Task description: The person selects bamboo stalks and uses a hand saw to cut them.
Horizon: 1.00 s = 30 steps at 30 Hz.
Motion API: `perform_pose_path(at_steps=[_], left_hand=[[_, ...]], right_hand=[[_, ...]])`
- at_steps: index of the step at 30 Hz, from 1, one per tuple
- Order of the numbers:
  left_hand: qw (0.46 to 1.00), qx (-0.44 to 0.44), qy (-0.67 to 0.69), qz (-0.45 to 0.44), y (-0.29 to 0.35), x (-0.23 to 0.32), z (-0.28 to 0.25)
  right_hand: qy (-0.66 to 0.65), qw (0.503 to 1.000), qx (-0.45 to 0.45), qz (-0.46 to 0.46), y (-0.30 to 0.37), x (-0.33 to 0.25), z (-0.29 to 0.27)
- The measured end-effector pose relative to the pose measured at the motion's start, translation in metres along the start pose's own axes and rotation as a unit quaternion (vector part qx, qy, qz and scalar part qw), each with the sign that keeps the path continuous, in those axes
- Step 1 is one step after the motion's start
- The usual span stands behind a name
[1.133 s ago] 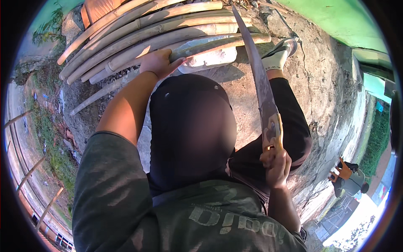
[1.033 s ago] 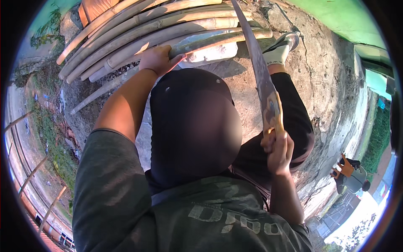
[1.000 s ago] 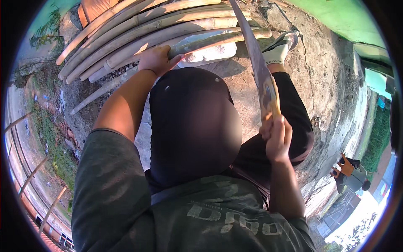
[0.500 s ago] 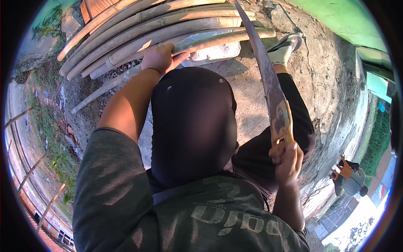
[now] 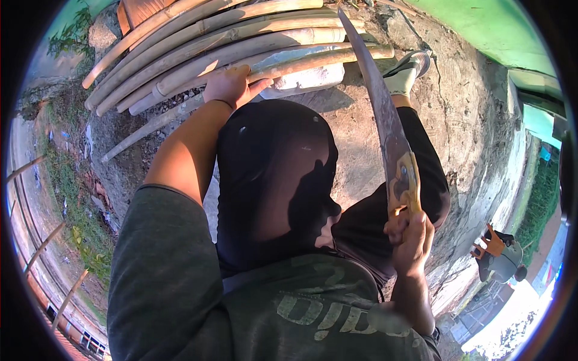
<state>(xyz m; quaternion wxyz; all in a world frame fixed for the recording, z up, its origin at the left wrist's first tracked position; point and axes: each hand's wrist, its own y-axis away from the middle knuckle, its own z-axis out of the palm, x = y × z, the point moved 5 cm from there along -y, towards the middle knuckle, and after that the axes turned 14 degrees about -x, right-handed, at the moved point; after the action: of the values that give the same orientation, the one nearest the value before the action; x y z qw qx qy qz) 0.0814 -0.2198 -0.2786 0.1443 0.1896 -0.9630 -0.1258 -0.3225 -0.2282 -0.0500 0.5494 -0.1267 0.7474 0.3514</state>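
Observation:
My right hand (image 5: 412, 243) grips the wooden handle of a handsaw (image 5: 380, 114). The long blade points away from me, and its tip comes near the right ends of the bamboo poles. My left hand (image 5: 227, 87) is closed over a bamboo pole (image 5: 328, 58), with the thumb stretched along it and the other fingers mostly hidden behind. Under that pole's right part lies a pale block (image 5: 310, 81). My shoe (image 5: 415, 63) is just right of the pole's end.
Several more bamboo poles (image 5: 241, 45) lie side by side beyond my left hand. A thinner stick (image 5: 141, 137) slants on the rough concrete ground (image 5: 475, 126). A green wall (image 5: 487, 27) stands at far right. Another person (image 5: 506, 262) is by an orange-brown chair (image 5: 495, 242) at right.
My right hand and the saw have shifted slightly down and left. The left hand stays on the pole. My capped head has turned a little to the right.

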Motion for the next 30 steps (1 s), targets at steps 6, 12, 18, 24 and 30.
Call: perform_pose_path(at_steps=[6,12,18,24,30], left_hand=[[0.999,0.036,0.005,0.023,-0.010,0.011,0.005],[1.000,-0.012,0.000,-0.002,-0.004,0.000,0.004],[1.000,0.019,-0.008,0.007,0.007,-0.003,-0.001],[0.999,-0.037,-0.008,-0.026,-0.008,0.008,0.004],[1.000,0.025,-0.008,0.000,0.001,-0.002,0.004]], right_hand=[[0.052,0.998,-0.023,-0.002,-0.165,-0.014,0.023],[0.031,0.998,-0.033,0.034,-0.069,-0.014,0.012],[0.027,0.999,-0.015,0.043,-0.021,-0.031,0.003],[0.093,0.995,-0.040,0.013,-0.150,-0.025,0.023],[-0.001,0.998,0.040,0.056,-0.012,-0.024,0.000]])
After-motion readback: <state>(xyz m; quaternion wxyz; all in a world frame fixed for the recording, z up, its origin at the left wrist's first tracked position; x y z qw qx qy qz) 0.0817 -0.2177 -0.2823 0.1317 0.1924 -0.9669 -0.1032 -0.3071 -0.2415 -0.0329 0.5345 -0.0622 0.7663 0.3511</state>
